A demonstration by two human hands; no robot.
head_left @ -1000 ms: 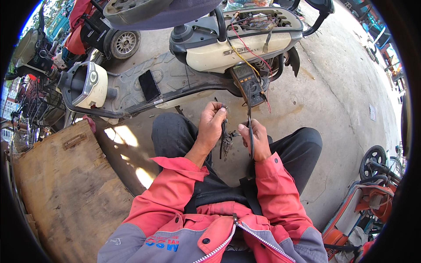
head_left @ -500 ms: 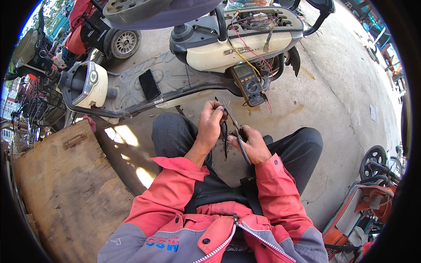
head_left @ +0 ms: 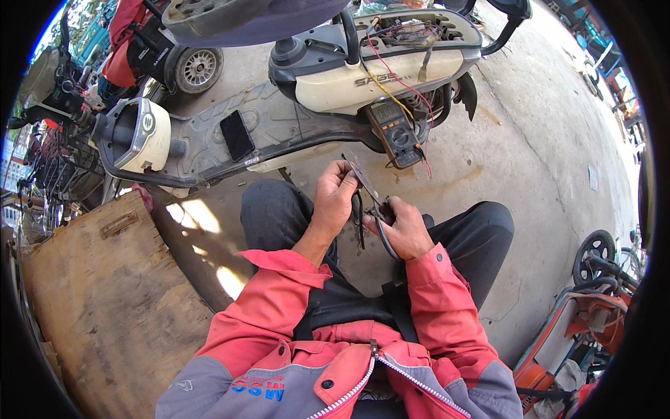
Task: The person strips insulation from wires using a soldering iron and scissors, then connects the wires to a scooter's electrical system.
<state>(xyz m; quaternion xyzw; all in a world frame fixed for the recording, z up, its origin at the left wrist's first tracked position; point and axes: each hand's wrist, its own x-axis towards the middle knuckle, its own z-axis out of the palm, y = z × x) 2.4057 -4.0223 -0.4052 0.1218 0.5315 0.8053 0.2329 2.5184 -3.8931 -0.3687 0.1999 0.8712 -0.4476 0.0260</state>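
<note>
My left hand (head_left: 333, 199) is closed in a pinch on a black cable (head_left: 361, 225), whose length dangles below the fingers between my knees. My right hand (head_left: 405, 229) wraps round a pair of dark-handled scissors (head_left: 368, 185). Their metal blades point up and left and lie against the left fingertips, where the cable's end is partly hidden. One curved handle runs down past the right palm. Ahead of the hands, a black multimeter (head_left: 395, 135) with red and yellow leads leans against a cream and grey electric scooter (head_left: 391, 80).
A black phone (head_left: 238, 135) lies on the scooter's footboard (head_left: 283, 115). The scooter's open seat compartment (head_left: 412, 33) shows wiring. To my left stands a worn wooden board (head_left: 115, 307). An orange machine with a wheel (head_left: 594, 257) is at the right. Other vehicles stand at the back left.
The scissors' blades have swung slightly left, closer to the left fingertips. My right hand has shifted a little; the left stays nearly in place on the cable.
</note>
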